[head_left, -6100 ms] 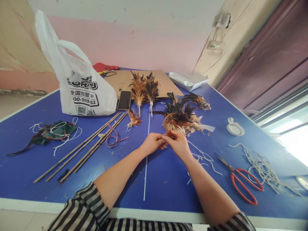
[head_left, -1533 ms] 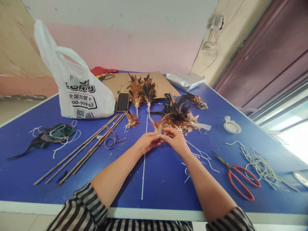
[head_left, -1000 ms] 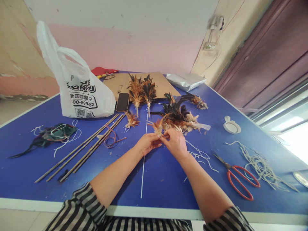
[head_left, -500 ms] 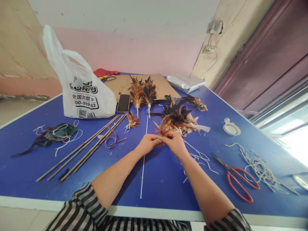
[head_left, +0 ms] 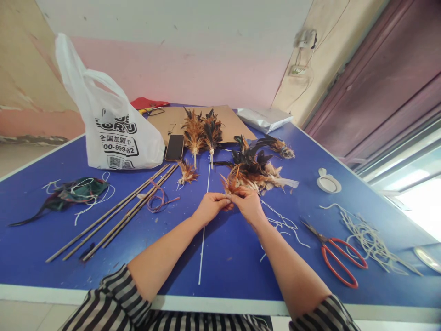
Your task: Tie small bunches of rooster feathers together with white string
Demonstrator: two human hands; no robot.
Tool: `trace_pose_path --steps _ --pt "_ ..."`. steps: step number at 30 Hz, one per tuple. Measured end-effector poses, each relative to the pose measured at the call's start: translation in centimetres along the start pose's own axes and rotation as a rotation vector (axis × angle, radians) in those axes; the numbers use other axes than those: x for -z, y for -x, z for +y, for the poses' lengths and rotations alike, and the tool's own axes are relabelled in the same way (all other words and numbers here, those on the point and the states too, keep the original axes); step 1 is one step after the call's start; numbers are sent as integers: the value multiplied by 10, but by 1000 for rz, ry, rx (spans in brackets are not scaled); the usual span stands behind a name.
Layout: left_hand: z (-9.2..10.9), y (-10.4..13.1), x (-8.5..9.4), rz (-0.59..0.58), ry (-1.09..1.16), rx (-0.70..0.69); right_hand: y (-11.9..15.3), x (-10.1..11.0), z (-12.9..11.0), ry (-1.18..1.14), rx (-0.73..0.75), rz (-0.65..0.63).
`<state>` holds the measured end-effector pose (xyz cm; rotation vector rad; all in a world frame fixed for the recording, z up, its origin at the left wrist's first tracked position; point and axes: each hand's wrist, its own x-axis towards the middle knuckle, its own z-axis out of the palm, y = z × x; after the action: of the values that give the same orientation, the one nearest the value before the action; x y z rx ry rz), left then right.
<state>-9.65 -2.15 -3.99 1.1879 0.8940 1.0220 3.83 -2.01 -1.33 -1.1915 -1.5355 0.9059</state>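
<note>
Tied feather bunches (head_left: 194, 133) lie at eleven o'clock, loose feathers (head_left: 257, 168) at one, while left hand (head_left: 212, 207) and right hand (head_left: 250, 208) pinch a seemingly unfinished tuft (head_left: 233, 183).

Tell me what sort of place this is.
Probably a small craft workspace, though whether in a home or a workshop I cannot tell: a pile of feathers, thin sticks and red-handled scissors lie spread on a blue table.
</note>
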Motion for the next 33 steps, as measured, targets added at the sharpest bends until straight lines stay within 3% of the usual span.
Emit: trace_pose_path --steps 5,9,12,20,27,33 --pt "1 -2 0 79 53 72 -5 11 5 30 -69 -42" --pt "3 -5 3 184 176 138 -17 47 12 162 -95 250" --pt "3 -6 5 215 224 151 -26 73 25 390 -97 342" --pt "1 -6 7 220 267 147 -31 92 52 700 -167 225" --pt "-2 -7 9 206 288 139 -23 92 30 930 130 -138" --pt "-1 -7 8 205 285 155 -19 81 26 1126 100 -154"
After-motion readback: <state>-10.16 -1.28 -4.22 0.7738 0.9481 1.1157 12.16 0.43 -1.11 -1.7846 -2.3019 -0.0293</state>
